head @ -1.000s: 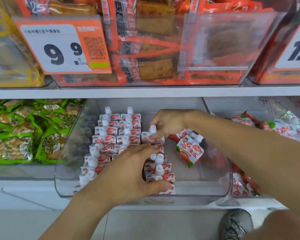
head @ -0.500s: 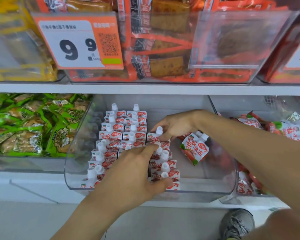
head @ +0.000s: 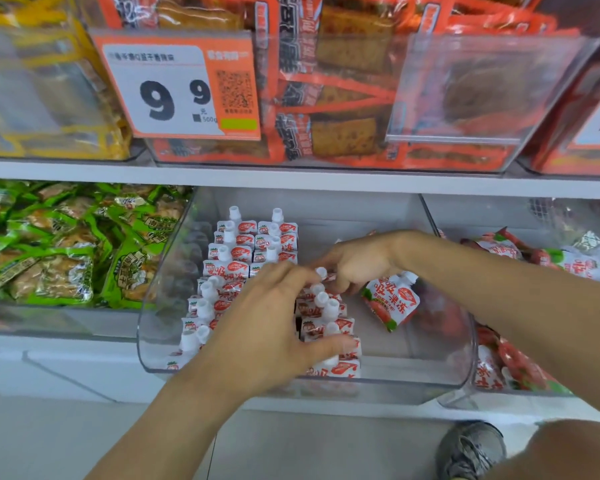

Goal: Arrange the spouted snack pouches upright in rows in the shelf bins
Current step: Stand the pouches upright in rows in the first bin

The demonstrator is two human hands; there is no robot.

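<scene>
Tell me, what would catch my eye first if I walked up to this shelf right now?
Probably the clear bin in the middle of the lower shelf, where red-and-white spouted pouches stand in tidy rows while the left hand and right hand work among them. One loose pouch lies tilted on the bin's right side. Above hangs a big orange 9.9 price tag.

Your left hand (head: 274,327) rests on upright pouches (head: 243,244) in the clear bin (head: 430,382). Your right hand (head: 357,261) touches their third row. One loose pouch (head: 392,303) leans near the bin's right wall.
</scene>
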